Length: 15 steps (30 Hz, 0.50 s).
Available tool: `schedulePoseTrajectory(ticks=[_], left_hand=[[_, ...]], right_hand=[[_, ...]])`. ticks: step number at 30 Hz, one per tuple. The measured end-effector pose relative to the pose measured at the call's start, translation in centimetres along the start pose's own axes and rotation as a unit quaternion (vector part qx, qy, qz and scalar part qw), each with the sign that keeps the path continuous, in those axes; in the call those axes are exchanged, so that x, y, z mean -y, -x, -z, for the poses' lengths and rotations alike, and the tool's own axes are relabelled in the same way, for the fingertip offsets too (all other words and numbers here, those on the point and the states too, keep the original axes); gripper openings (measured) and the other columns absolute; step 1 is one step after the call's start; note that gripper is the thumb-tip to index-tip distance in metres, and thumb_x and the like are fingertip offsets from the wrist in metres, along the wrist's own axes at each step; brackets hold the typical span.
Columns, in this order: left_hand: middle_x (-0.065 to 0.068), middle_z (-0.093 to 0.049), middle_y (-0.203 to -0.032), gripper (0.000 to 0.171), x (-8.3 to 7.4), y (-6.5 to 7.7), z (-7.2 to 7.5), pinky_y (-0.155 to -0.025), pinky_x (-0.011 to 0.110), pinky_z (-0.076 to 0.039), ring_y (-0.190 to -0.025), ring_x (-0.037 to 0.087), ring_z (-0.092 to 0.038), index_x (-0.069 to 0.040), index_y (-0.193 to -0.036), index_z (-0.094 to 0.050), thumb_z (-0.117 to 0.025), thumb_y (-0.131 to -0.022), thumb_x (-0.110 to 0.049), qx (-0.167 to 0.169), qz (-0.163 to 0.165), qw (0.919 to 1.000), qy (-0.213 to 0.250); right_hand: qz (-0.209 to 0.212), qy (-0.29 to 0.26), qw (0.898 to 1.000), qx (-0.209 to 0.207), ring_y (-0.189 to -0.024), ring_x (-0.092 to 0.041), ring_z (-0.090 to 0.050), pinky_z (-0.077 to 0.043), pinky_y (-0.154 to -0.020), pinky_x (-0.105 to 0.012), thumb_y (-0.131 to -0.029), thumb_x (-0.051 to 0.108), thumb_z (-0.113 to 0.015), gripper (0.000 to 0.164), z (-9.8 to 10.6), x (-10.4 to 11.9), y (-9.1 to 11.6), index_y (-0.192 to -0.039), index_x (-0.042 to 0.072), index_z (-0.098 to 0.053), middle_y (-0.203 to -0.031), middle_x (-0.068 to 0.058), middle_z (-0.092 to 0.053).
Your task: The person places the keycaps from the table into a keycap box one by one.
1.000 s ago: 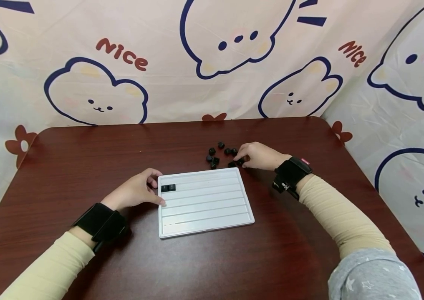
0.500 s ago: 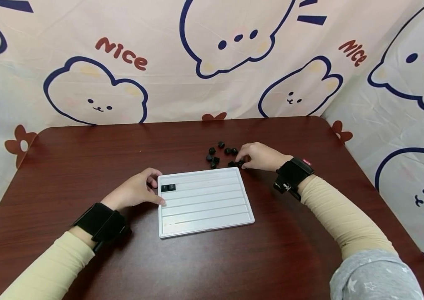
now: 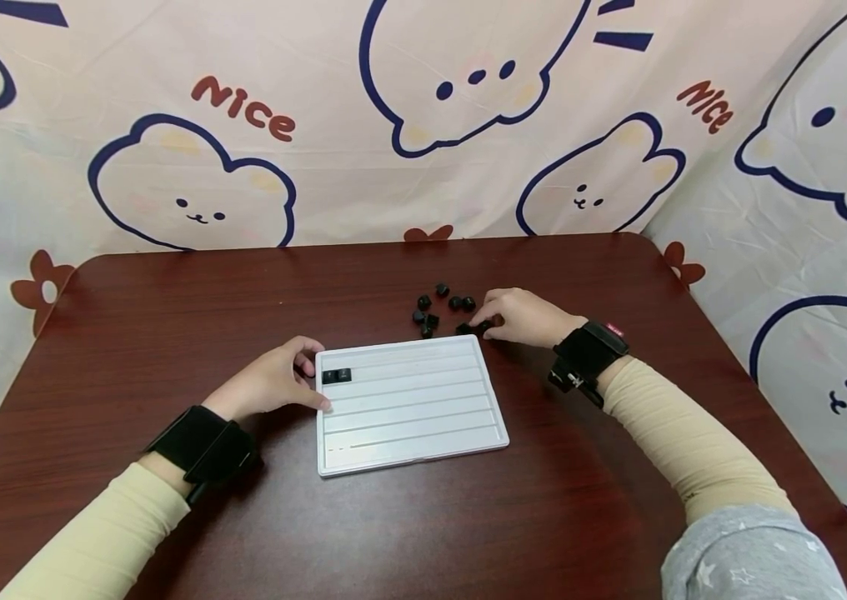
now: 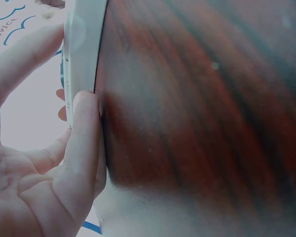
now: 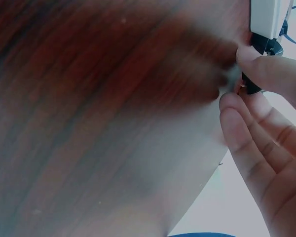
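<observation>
Both hands are gripping, the left hand holding the white tray mid-frame, the right hand pinching a black block just right of centre, where loose blocks crowding its fingers are, I'd guess, risking a knock.

The tabletop is dark reddish-brown and glossy, with streaked wood grain and rounded far corners at ten and two o'clock. Near its middle a white ridged tray lies flat. From the tray's twelve o'clock round to about half past one, small black pieces lie scattered, the nearest just beside its far edge.
</observation>
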<state>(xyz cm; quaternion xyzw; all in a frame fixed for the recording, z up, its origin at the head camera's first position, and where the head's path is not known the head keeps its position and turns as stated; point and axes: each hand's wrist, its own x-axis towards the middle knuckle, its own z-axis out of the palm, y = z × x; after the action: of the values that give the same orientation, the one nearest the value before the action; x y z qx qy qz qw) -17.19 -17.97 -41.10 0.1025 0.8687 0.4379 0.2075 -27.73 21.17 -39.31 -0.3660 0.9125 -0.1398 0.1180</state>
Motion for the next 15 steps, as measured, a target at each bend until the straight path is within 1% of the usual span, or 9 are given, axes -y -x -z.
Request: schedulePoseTrajectory(ticks=[3, 6, 10, 15], left_hand=[[0.018, -0.053, -0.106, 0.078, -0.05, 0.02, -0.07, -0.075, 0.034, -0.048, -0.087, 0.025, -0.056, 0.006, -0.137, -0.046, -0.092, -0.075, -0.011, 0.001, 0.0, 1.0, 0.001], [0.018, -0.053, -0.106, 0.079, -0.09, 0.08, -0.1, -0.075, 0.034, -0.048, -0.087, 0.025, -0.056, 0.006, -0.137, -0.046, -0.092, -0.075, -0.012, 0.001, 0.001, 1.0, 0.0], [0.018, -0.053, -0.106, 0.079, -0.09, 0.07, -0.09, -0.075, 0.034, -0.048, -0.087, 0.025, -0.056, 0.006, -0.137, -0.046, -0.092, -0.075, -0.012, 0.0, 0.001, 1.0, -0.001], [0.017, -0.053, -0.106, 0.078, -0.13, 0.05, -0.07, -0.075, 0.034, -0.048, -0.087, 0.025, -0.056, 0.006, -0.137, -0.046, -0.092, -0.076, -0.011, 0.0, 0.0, 1.0, 0.0]], right_hand=[[-0.002, -0.007, 1.0, -0.007, -0.084, -0.018, -0.056, -0.05, -0.075, -0.035, -0.088, 0.003, -0.08, 0.024, -0.13, -0.2, 0.06, -0.111, 0.008, -0.078, -0.099, -0.003, -0.062], [-0.01, -0.023, 1.0, -0.015, -0.087, -0.02, -0.058, -0.051, -0.076, -0.036, -0.086, 0.0, -0.08, 0.024, -0.17, -0.3, 0.11, -0.109, 0.005, -0.078, -0.102, -0.005, -0.063], [-0.02, -0.038, 0.999, -0.021, -0.088, -0.022, -0.061, -0.053, -0.078, -0.037, -0.085, -0.004, -0.079, 0.026, -0.1, -0.26, 0.18, -0.11, 0.002, -0.078, -0.107, -0.009, -0.064], [-0.02, -0.036, 0.999, -0.022, -0.091, -0.023, -0.063, -0.054, -0.08, -0.038, -0.086, -0.007, -0.076, 0.028, -0.06, -0.12, 0.21, -0.113, 0.001, -0.077, -0.109, -0.011, -0.064]])
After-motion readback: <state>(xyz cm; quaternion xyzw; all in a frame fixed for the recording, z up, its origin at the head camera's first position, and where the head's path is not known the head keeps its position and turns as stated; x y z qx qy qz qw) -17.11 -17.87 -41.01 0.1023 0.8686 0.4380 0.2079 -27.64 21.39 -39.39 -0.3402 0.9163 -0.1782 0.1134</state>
